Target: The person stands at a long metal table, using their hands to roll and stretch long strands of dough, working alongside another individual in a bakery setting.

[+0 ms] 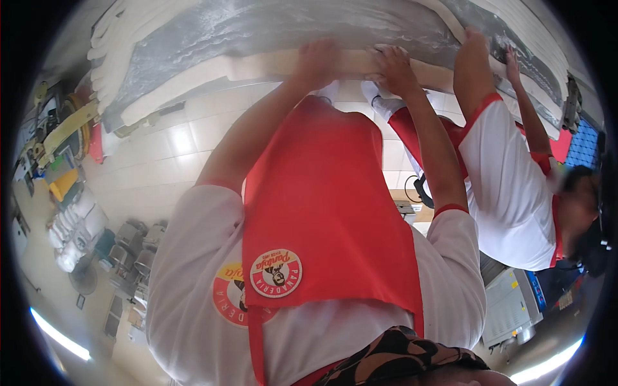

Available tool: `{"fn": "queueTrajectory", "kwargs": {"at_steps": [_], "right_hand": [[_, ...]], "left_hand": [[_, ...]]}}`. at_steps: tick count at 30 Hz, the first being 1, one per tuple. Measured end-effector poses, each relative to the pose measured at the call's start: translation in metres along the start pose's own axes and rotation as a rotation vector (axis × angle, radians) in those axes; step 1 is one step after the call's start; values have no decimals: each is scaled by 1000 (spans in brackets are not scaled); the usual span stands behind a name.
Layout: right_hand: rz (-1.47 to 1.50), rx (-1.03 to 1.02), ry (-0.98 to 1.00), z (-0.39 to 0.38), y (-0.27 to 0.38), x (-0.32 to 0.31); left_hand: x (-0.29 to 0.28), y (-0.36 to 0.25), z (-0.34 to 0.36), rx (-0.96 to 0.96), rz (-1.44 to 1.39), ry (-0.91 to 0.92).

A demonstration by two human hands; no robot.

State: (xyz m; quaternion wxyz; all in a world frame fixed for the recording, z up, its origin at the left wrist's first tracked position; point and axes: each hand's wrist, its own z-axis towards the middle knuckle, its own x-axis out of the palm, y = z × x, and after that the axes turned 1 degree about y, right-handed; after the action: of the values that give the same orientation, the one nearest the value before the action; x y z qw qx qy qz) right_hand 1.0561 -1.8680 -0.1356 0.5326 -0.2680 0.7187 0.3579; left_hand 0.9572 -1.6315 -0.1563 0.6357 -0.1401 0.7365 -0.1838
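Note:
A long, pale roll of dough [251, 67] lies along the near edge of a grey, flour-dusted worktable [309, 26]. My left hand [318, 62] rests on the roll and is smeared by motion, so its fingers do not show clearly. Further right, my right hand [393, 67] lies on the same roll with its fingers spread and floury. Another long dough strip [444, 16] runs across the table at the upper right.
To my right a co-worker in a white shirt [508, 186] reaches to the table, one hand [475, 40] at the dough. Dough strips [109, 58] line the table's far left. White sacks [77, 225] and metal equipment [132, 248] stand at left. Pale tiles [167, 154] cover the floor.

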Motion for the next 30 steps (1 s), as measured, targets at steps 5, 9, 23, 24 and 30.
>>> {"fn": "queueTrajectory", "kwargs": {"at_steps": [5, 9, 23, 24, 30], "right_hand": [[16, -76, -63, 21, 13, 18], [48, -39, -33, 28, 39, 4], [-27, 70, -10, 115, 200, 57], [-28, 108, 11, 115, 209, 52], [10, 212, 101, 129, 255, 32]], "left_hand": [[-11, 2, -4, 31, 76, 66], [-33, 57, -44, -3, 125, 81], [-132, 228, -107, -61, 184, 277], [-136, 233, -106, -68, 123, 366], [-142, 272, -114, -7, -157, 435]]}}
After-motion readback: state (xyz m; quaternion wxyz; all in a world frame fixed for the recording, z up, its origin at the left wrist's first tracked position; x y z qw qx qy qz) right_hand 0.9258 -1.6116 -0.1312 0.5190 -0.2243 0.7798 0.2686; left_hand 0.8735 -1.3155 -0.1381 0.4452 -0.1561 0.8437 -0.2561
